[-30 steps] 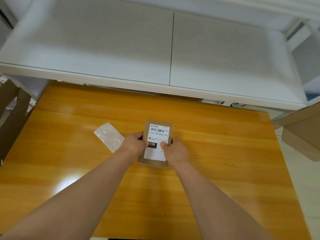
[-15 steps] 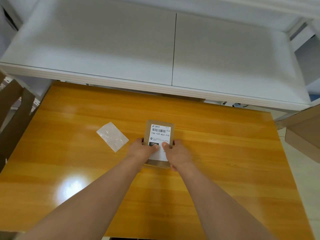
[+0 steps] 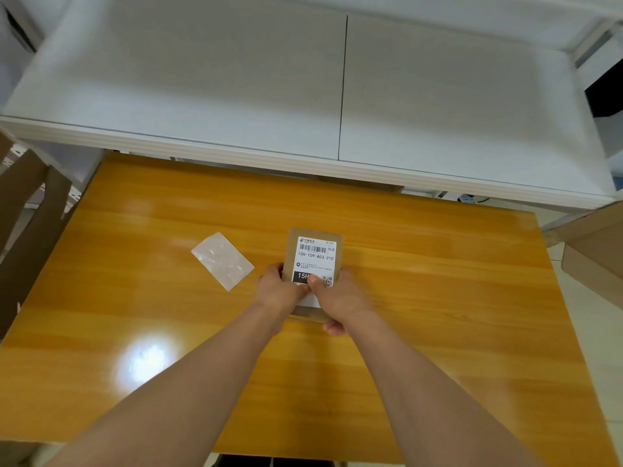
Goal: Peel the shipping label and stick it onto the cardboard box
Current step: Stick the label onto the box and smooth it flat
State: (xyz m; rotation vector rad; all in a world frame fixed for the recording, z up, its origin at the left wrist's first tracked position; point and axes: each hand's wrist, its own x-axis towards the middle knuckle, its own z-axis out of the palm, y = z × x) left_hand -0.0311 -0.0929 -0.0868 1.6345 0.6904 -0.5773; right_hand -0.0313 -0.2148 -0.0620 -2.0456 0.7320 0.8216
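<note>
Centrally, the shipping label lies flat on the top face of the small cardboard box, white against the brown board, with a barcode near its far edge, the code 15H-159-A03-210 under that, and a black band reading 15H beside a QR square near its lower part. The box rests on the orange wooden table, a little past the middle of the surface, its long side running away from the person. Left hand is at the box's near-left corner, fingers curled against the left edge, thumb lying over the lower part of the label; whether it grips or only steadies, cannot tell. Right hand covers the near-right corner, thumb pressed onto the label just beside the black band, other fingers wrapped down around the near edge of the box. Both bare forearms reach in from the bottom of the view. A glossy white backing sheet lies flat on the table to the left of the box, apart from it and turned at an angle. A bright glare spot sits on the table nearer the person. A white shelf stands beyond the table; brown cardboard pieces lean off the left edge, and more cardboard shows at right.
</note>
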